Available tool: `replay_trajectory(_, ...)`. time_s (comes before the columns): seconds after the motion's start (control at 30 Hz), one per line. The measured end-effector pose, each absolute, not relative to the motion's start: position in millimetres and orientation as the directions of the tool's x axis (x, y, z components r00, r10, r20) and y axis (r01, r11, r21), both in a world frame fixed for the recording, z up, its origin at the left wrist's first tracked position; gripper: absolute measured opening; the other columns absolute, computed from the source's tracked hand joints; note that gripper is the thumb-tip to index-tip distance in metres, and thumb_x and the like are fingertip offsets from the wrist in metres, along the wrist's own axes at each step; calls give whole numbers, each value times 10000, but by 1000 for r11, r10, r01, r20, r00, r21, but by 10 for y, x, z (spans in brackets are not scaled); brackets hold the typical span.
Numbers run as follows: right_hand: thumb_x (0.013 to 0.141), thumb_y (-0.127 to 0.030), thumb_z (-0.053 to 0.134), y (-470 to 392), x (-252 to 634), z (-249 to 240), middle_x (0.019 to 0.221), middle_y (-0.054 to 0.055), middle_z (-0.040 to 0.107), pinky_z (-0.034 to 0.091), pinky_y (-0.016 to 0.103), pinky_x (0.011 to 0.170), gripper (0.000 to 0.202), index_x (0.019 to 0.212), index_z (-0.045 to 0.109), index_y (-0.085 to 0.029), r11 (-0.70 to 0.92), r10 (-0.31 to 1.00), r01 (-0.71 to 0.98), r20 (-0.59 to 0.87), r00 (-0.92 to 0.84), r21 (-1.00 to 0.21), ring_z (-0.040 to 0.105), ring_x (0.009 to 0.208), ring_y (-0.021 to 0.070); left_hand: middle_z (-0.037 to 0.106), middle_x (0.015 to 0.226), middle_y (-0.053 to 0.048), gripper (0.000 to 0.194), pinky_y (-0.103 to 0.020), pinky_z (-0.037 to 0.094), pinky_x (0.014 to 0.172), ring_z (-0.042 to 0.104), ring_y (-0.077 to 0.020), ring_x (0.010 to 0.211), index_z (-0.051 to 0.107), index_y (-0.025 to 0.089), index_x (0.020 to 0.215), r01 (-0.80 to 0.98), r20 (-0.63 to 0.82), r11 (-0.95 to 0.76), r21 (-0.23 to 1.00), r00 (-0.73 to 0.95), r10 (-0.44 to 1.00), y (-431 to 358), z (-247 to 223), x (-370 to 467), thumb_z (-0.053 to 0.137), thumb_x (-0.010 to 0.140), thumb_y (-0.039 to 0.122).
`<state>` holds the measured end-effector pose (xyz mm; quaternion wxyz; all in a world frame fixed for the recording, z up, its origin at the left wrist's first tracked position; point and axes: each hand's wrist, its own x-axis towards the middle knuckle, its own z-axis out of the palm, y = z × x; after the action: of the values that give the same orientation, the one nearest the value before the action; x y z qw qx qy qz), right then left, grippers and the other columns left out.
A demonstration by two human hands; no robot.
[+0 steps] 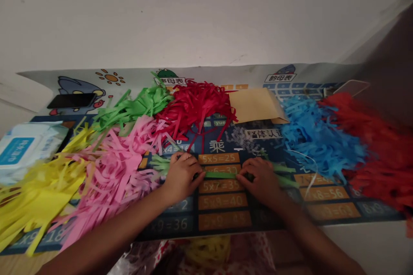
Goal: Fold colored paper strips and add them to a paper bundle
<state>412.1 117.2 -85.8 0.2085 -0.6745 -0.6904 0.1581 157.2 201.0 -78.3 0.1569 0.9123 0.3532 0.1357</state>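
Observation:
Between my two hands a narrow green strip runs level, just above the mat. My left hand pinches one end of it, and pale green strip ends fan out past its far side. At the other end my right hand is closed the same way, with more green ends sticking out to the right. Whether these are all one piece is hidden by my fingers. Pink fringed strips lie left of my left hand. A red bunch rests beyond both hands.
The printed mat bears yellow strips, a green bunch, blue strips and orange-red strips. A brown envelope, a black phone and a wipes pack lie around. A wall stands behind.

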Motion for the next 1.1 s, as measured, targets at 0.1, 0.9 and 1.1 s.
replay_trajectory(0.1, 781, -240, 691, 1177, 4114, -865, 827, 2, 652, 267, 357, 766, 119, 666, 663, -231, 39, 997, 866, 79, 1, -498, 539, 838, 195, 633, 749, -19, 213, -438, 285, 891, 533, -209, 849, 650, 197, 733, 597, 116, -718, 358, 734, 669, 2049, -782, 1589, 556, 897, 295)
replay_trajectory(0.9, 881, -158, 606, 1235, 3989, -758, 860, 23, 672, 258, 424, 965, 95, 823, 668, -200, 496, 834, 868, 296, -466, -29, 537, 940, 201, 613, 760, 10, 154, -473, 270, 992, 500, -202, 904, 625, 222, 785, 358, 293, -932, -49, 898, 329, 1943, -804, 1865, 554, 910, 277)
replay_trajectory(1.1, 917, -185, 559, 1208, 3758, -779, 899, 48, 677, 282, 419, 889, 109, 898, 666, -201, 447, 843, 894, 343, -415, -16, 525, 917, 212, 624, 762, 7, 98, -448, 289, 965, 498, -185, 871, 647, 204, 831, 371, 371, -926, -68, 871, 322, 1910, -874, 1844, 585, 905, 186)
